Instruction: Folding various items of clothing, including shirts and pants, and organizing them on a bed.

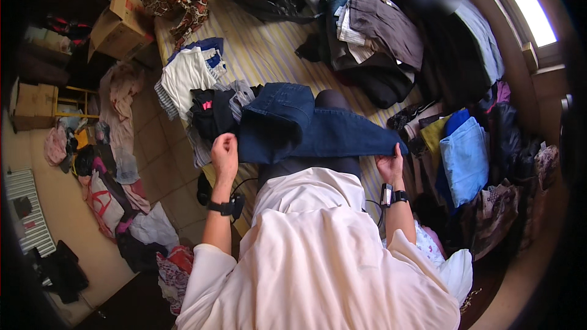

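A pair of dark blue jeans (330,133) lies across my lap, one part bunched up on the left and a leg stretched out to the right. My left hand (225,153) is closed in a pinch at the left edge of the jeans. At the other side my right hand (390,166) grips the narrow end of the leg between thumb and fingers. Just beyond my left hand sits a black folded garment (211,113) with a pink patch. A white garment (186,79) lies farther back, on top of striped and blue clothes.
I sit on a bed with a striped yellow sheet (263,49). Dark clothes and a grey-brown garment (385,27) are heaped at the back right. Folded light-blue denim (465,156) lies to my right. A cardboard box (122,24) and clothes on the tiled floor (159,153) are at left.
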`<action>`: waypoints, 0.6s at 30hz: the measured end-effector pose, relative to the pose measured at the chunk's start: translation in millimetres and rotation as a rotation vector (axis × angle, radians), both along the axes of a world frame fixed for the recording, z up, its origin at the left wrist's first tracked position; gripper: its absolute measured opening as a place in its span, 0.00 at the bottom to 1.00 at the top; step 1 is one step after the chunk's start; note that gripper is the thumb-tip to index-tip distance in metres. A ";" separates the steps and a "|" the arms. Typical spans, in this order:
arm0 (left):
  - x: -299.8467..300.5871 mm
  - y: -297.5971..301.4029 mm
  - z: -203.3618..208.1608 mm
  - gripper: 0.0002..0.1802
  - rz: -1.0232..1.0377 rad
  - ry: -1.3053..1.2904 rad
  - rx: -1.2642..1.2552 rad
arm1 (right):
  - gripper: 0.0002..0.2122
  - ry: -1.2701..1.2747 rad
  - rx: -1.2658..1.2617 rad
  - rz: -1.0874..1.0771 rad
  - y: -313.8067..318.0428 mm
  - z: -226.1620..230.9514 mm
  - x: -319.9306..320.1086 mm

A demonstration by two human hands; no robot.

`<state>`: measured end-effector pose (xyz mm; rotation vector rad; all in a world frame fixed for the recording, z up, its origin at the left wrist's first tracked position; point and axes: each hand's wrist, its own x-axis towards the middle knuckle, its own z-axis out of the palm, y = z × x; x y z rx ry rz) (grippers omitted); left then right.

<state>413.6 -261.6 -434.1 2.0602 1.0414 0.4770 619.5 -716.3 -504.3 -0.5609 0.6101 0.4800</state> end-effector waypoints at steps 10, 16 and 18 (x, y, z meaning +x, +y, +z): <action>142.6 -13.4 -38.4 0.25 0.124 0.165 -1.055 | 0.12 0.190 -0.025 0.115 57.4 -13.5 1.5; 123.2 13.1 32.1 0.14 0.247 -0.304 -1.050 | 0.14 -0.135 -0.355 0.104 50.7 51.5 31.4; 91.8 57.0 64.0 0.13 0.288 -0.536 -1.023 | 0.16 -0.233 -0.509 0.036 52.9 112.2 36.3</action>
